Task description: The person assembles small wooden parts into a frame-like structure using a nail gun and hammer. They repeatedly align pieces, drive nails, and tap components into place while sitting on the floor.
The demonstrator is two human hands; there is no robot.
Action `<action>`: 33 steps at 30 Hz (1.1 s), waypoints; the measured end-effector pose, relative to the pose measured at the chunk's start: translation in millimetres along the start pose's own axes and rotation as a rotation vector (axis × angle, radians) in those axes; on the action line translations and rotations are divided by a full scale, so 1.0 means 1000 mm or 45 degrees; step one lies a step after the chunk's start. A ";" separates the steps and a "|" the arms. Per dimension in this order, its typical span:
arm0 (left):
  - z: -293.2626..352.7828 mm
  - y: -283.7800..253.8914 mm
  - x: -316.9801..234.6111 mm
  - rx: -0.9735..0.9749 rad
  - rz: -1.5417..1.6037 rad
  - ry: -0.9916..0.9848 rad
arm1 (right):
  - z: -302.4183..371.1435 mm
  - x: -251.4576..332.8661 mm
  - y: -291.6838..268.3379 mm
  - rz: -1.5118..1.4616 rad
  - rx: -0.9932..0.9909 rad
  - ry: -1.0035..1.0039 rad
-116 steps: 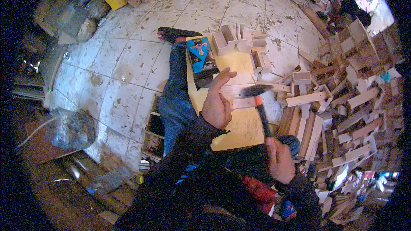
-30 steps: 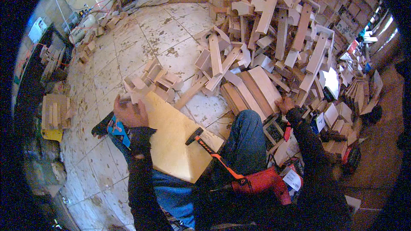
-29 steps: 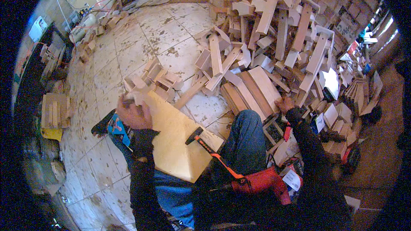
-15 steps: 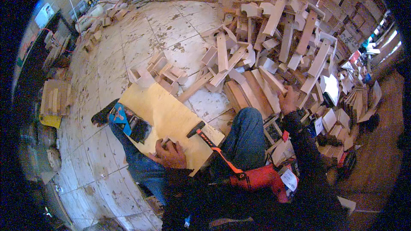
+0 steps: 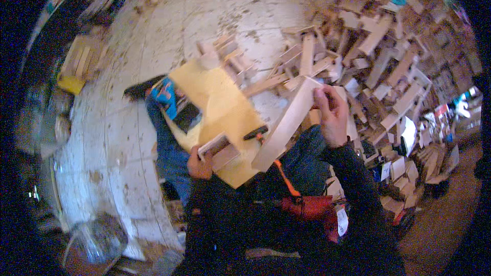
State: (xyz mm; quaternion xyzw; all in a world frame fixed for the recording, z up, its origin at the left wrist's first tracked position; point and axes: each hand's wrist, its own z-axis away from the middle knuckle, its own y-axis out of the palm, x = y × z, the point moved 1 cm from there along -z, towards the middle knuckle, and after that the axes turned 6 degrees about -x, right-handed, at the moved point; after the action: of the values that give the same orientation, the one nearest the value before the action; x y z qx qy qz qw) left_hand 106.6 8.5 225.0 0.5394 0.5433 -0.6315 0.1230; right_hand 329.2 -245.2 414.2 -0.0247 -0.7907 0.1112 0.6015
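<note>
My right hand point(image 5: 332, 117) grips a long, pale wooden board point(image 5: 289, 125) near its upper end. The board slants down to the left over the yellow sheet point(image 5: 217, 94) on my lap. In my left hand point(image 5: 199, 164) is a small wooden box point(image 5: 225, 156), its hollow side showing. Between the two pieces lies a hammer point(image 5: 286, 178) with a dark head and an orange handle, partly covered by the board. Past the left hand, on the sheet, rests a black and blue container point(image 5: 166, 99); what it holds is too blurred to tell.
A red power tool point(image 5: 312, 207) lies close to my right thigh. Beyond my right arm spreads a heap of wooden pieces point(image 5: 378, 66). Small wooden boxes point(image 5: 230, 53) stand on the tiled floor point(image 5: 138, 71) ahead. At the far left sits a yellow-ended stack point(image 5: 76, 71).
My right hand has lifted a long board from the pile and brought it left over my lap. The left hand has raised the small box into plainer sight. The view has swung.
</note>
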 end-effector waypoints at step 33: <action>0.015 -0.021 -0.013 0.207 0.213 -0.056 | 0.153 -0.092 0.110 0.377 1.174 0.479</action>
State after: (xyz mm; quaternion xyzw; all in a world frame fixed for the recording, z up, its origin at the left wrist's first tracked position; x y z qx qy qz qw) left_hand 87.5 -1.1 244.4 0.5769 0.4405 -0.6728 0.1430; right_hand 197.3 -176.2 266.2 0.1117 -0.5258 0.5255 0.6595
